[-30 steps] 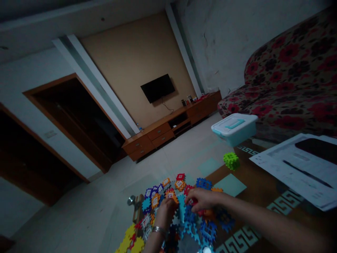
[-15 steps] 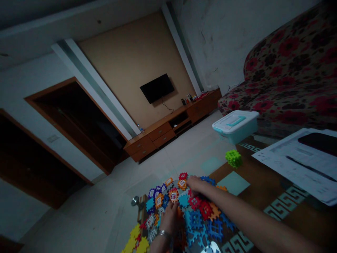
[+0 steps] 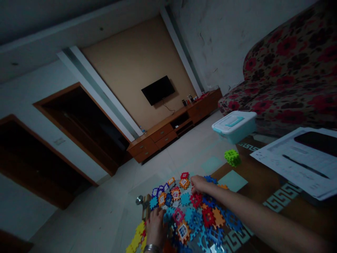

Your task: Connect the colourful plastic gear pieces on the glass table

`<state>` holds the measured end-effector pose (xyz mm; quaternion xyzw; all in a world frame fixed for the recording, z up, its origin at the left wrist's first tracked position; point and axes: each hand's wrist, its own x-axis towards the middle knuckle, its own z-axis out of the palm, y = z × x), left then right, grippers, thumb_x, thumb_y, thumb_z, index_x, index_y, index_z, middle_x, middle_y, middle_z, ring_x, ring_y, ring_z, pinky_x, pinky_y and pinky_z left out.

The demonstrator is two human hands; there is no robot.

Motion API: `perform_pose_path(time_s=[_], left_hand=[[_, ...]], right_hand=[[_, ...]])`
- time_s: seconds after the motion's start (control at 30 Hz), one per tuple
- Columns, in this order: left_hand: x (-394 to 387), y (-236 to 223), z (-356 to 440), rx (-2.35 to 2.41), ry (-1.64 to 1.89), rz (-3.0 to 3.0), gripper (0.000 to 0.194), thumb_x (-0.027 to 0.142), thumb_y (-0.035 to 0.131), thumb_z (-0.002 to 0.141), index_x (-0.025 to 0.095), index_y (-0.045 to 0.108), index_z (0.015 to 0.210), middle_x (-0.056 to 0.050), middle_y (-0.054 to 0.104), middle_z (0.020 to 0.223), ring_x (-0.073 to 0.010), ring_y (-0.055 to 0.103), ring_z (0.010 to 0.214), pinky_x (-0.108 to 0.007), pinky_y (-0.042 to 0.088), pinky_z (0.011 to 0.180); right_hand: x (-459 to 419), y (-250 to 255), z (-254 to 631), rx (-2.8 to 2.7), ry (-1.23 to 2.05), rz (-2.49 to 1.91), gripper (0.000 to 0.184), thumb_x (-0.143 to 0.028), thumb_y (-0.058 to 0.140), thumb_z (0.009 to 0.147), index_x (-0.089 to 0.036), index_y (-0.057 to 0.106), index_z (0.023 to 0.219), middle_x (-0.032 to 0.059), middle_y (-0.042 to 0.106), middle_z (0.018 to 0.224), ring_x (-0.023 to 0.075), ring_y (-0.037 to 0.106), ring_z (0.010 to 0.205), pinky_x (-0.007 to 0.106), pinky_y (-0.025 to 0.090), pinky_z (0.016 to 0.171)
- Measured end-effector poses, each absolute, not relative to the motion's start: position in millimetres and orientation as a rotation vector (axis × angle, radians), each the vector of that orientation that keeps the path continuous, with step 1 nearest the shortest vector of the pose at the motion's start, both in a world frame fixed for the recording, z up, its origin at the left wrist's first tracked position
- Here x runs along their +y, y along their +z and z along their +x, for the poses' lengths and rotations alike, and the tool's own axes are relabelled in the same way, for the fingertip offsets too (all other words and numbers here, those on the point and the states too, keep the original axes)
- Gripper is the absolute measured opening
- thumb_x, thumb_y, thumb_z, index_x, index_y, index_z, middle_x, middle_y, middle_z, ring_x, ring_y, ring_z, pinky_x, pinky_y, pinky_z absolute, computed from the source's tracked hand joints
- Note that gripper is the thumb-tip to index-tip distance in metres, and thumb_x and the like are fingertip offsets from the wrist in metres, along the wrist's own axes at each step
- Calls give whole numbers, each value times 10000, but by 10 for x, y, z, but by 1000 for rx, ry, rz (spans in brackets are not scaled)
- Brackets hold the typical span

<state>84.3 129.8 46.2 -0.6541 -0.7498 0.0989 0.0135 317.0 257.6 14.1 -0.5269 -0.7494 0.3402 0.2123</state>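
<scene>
A glass-topped desk (image 3: 259,181) carries toothed plastic tiles (image 3: 195,220) crowded toward its left edge. By the far edge stands a white-lidded turquoise box (image 3: 234,128), contents hidden. Left hand (image 3: 155,226) and right hand (image 3: 198,184) are at the tiles; whether either grip is closed, I cannot tell. A knobbly green cube (image 3: 232,158) sits nearer the box.

Background: a black flat-screen television (image 3: 158,90) on a tan rectangular wall panel (image 3: 126,59), a cable hanging beneath; below, a long, low brown wooden cabinet (image 3: 163,132) with drawers, small items on top. Left: two brown wooden door frames (image 3: 97,129). Right: a sofa (image 3: 284,96) in red-and-dark floral fabric; before it, a pale teal plastic box (image 3: 235,133) with a white lid. Foreground right: white printed paper sheets (image 3: 313,179) on the brown, meander-bordered surface (image 3: 254,175), bearing a slim dark pen (image 3: 302,165) and a flat black rectangular object (image 3: 319,142).
</scene>
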Motion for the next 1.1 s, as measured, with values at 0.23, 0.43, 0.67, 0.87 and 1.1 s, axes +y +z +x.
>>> perform_pose_path(time_s=[0.23,0.43,0.67,0.87,1.1], left_hand=[[1472,309,1376,-2295,410,-2204,444,141,510,789,218,609,1215,-79,628,1267,-238,552,1188,-334,437,965],[1543,162,1483,-2340,274,-2162,371,109,446,820,207,659,1107,-123,647,1235,-287,539,1199,-431,466,982],[1538,152,1431,-2333,228,-2236,484,35,528,702,247,665,1115,-87,644,1259,-252,544,1218,-374,440,1050],[1544,169,1339,-2308,372,-2237,513,53,483,752,206,595,1229,-85,545,1390,-220,511,1259,-353,423,1056],[1573,142,1196,-2326,377,-2263,445,169,533,825,205,574,1266,-96,528,1390,-202,494,1270,-300,387,1056]], right_hand=[[2206,351,3321,-2186,750,-1423,220,-121,488,833,-181,699,851,109,737,978,250,632,943,318,430,785],[1430,419,3371,-1938,1146,-1046,221,-94,554,733,-198,715,843,36,726,855,181,637,798,264,459,704],[823,161,3050,-1945,1589,-1038,234,-91,706,623,-222,756,811,-11,707,755,153,624,677,234,431,585],[695,81,2986,-2084,1411,-1044,207,-169,760,663,-223,740,861,32,695,978,203,614,939,265,464,775],[1046,-9,3027,-2179,916,-1114,229,-168,685,778,-232,703,997,78,639,1183,264,526,1163,353,424,966]])
